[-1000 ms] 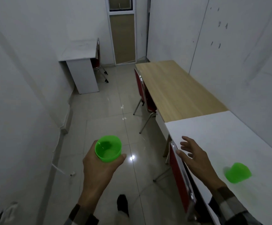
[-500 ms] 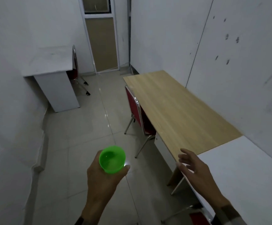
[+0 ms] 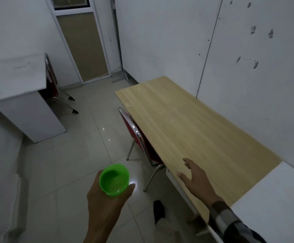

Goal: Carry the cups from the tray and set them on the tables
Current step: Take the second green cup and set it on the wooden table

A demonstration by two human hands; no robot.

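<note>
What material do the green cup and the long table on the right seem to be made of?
The green cup in the left hand looks like thin plastic: bright uniform colour, slightly translucent wall, small glossy highlight near its base. The long table shows pale wood grain in straight even lines with a matte sheen, so probably laminate or veneer rather than solid wood; the picture cannot settle which.

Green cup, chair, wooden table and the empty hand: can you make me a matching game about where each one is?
Things:
1. green cup
2. red chair
3. right hand
4. wooden table

Places:
A. against the wall
B. held in the left hand
C. open, over the table's near edge
D. tucked under the table

Pairs: 1-B, 2-D, 3-C, 4-A
</note>
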